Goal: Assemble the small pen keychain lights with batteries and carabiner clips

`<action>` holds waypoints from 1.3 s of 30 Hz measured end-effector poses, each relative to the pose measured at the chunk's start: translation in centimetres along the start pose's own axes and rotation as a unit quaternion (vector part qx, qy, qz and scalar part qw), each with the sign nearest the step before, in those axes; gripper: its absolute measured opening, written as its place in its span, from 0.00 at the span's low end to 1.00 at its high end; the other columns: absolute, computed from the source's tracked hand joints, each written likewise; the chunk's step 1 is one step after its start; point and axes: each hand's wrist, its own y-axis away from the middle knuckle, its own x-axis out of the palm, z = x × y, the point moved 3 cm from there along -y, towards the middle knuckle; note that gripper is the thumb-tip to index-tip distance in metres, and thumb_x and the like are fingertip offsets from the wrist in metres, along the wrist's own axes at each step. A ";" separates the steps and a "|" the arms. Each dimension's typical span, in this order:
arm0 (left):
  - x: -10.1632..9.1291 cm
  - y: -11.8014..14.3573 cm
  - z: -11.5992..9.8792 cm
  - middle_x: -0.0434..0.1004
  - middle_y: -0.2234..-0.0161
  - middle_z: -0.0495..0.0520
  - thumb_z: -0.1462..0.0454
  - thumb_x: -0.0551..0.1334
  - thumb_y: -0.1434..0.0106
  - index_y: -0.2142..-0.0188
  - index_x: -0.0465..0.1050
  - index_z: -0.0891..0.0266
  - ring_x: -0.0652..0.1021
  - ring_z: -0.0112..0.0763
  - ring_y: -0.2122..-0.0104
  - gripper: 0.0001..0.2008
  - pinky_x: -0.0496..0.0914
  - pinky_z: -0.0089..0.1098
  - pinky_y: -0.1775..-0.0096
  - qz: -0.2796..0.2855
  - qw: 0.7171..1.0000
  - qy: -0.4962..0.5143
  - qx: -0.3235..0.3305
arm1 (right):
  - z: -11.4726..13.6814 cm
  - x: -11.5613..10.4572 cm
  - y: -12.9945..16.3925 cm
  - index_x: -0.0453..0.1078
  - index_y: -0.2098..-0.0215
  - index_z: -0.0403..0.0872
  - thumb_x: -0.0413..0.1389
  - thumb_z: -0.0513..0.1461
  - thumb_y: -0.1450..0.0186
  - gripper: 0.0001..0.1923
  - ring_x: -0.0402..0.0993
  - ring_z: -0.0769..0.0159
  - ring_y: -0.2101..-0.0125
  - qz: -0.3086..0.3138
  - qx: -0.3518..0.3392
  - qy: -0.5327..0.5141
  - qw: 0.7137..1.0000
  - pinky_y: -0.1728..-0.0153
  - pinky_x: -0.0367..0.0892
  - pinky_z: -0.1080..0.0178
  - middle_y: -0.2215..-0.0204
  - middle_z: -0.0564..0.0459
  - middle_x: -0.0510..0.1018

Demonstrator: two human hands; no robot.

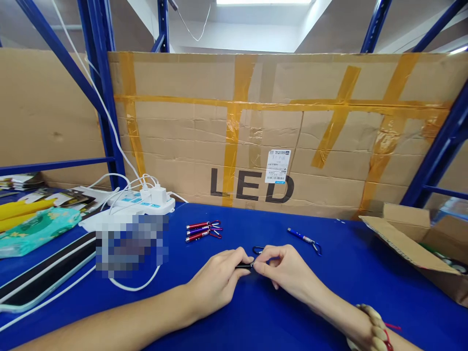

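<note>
"Reading the view from my remote station, I locate the black barrel (244,266) at front centre, above the counter (256,312). A black clip (257,250) shows just beyond its right end. How do you read the hands?"

"Left hand (214,278): thumb and fingers pinch the barrel. Right hand (288,268): thumb and forefinger are drawn close at the barrel's right end. Fingertips cover the contact there, so I cannot tell what they grip, or whether clip and barrel are joined."

"Specify handling."

"I judge the barrel light, stiff and smooth, apt to roll or slip between dry fingertips. Take hold across its mid-length, thumb opposing forefinger, with moderate pressure. I rate any small joint at the clip end as the weaker part; avoid side-loading it."

"Note adjacent items."

"Three red and purple pen-shaped pieces (198,232) lie beyond the left hand; a blue pen-shaped piece (300,236) lies beyond the right."
</note>
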 end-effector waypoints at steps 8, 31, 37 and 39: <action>0.2 -0.7 0.2 0.75 0.62 0.53 0.69 0.52 0.37 0.60 0.65 0.61 0.74 0.33 0.60 0.07 0.67 0.31 0.57 0.023 0.999 -0.042 -0.026 | -1.3 -0.1 -0.5 0.72 0.74 0.43 0.59 0.51 0.47 0.18 0.48 0.80 0.91 0.047 0.110 -0.007 0.993 0.90 0.42 0.72 0.92 0.63 0.61; 1.3 -0.3 -2.4 0.74 0.61 0.56 0.66 0.53 0.35 0.56 0.62 0.61 0.74 0.39 0.59 0.07 0.65 0.36 0.55 0.039 0.947 -0.310 -0.079 | -0.7 -0.6 0.6 0.69 0.78 0.43 0.61 0.51 0.49 0.18 0.59 0.78 0.85 0.107 -0.010 -0.061 0.992 0.86 0.54 0.73 0.85 0.61 0.66; 2.1 -1.9 -2.8 0.75 0.65 0.57 0.67 0.55 0.36 0.55 0.63 0.62 0.76 0.40 0.63 0.09 0.68 0.36 0.60 0.006 0.939 -0.327 -0.109 | -1.2 -1.0 0.1 0.67 0.76 0.43 0.58 0.56 0.50 0.24 0.56 0.79 0.86 0.070 -0.011 -0.065 0.995 0.86 0.54 0.73 0.85 0.61 0.64; 2.2 -2.6 -2.5 0.75 0.64 0.57 0.67 0.54 0.36 0.55 0.63 0.62 0.76 0.39 0.63 0.09 0.68 0.35 0.59 -0.007 0.939 -0.327 -0.105 | -1.5 -1.3 -0.1 0.67 0.75 0.44 0.57 0.57 0.49 0.24 0.56 0.79 0.86 0.057 -0.013 -0.066 0.996 0.86 0.55 0.73 0.85 0.61 0.64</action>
